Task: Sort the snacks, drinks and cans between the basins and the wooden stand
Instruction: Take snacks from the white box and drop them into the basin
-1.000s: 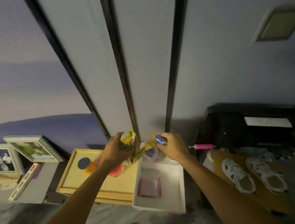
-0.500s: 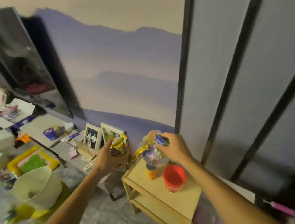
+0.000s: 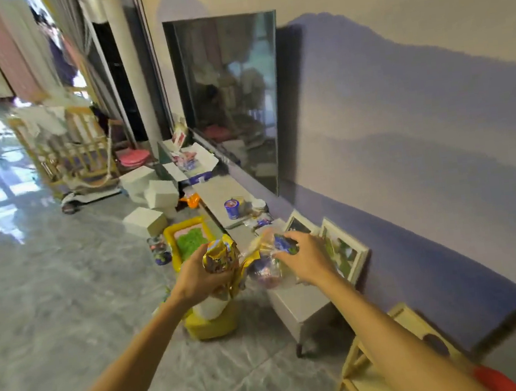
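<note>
My left hand point(image 3: 195, 278) grips a crumpled gold and yellow snack packet point(image 3: 220, 257). My right hand point(image 3: 309, 258) holds a clear plastic bottle point(image 3: 269, 266) with a blue and yellow label, fingers curled over its top. Both items hang in the air just above a white basin point(image 3: 210, 308) that sits in a yellow basin point(image 3: 210, 327) on the floor. The wooden stand point(image 3: 402, 320) is at the lower right behind my right forearm, with a red cup point(image 3: 496, 377) on it.
A low grey cabinet point(image 3: 298, 303) runs along the purple wall with picture frames point(image 3: 343, 248), a blue can point(image 3: 232, 209) and small items on top. A yellow tray point(image 3: 187, 238) with green filling, white boxes point(image 3: 145, 221) and a jar lie on the grey floor. A large TV leans on the wall.
The view has swung left from the wooden stand toward the basins. Both hands have carried the packet and bottle along and now hang over the white basin.
</note>
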`<state>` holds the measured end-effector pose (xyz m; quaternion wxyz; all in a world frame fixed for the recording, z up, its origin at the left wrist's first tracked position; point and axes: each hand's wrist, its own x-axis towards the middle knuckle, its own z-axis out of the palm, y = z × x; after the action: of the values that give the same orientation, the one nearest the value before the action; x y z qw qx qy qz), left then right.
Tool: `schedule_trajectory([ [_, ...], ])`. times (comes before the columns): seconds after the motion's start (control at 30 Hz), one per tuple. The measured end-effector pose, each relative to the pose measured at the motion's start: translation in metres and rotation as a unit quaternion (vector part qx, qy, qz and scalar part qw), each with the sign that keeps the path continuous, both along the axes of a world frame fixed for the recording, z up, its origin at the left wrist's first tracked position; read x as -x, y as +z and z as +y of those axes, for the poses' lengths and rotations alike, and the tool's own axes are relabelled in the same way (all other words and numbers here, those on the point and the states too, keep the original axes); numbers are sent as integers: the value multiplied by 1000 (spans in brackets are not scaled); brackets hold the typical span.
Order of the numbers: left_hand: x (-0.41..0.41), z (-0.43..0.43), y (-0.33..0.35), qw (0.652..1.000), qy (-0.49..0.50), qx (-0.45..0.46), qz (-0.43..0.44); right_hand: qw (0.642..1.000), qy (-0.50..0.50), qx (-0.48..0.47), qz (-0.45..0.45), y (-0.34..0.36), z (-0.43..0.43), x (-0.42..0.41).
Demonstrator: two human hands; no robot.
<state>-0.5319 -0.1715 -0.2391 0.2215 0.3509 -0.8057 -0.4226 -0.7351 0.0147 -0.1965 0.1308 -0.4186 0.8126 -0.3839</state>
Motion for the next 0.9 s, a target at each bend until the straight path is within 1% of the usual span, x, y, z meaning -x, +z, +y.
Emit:
schedule_trajectory([
  [0.2, -41, -94, -17, 998, 70, -6, -3, 997, 73, -12, 0, -15, -127, -16],
  [0.37, -44, -183, -33, 993, 116, -7, -15, 993, 118, -11, -20, -38, -238, -7],
  [0.6, -11, -308, -58, 989, 143, -14, -40, 989, 130, -22, -68, -63, -367, 30],
  [0.77, 18, -374, -81, 988, 141, -21, -65, 990, 105, -42, -81, -89, -435, 60],
  [0.9, 43, -427, -117, 990, 105, -47, -78, 991, 80, -61, -84, -122, -479, 78],
])
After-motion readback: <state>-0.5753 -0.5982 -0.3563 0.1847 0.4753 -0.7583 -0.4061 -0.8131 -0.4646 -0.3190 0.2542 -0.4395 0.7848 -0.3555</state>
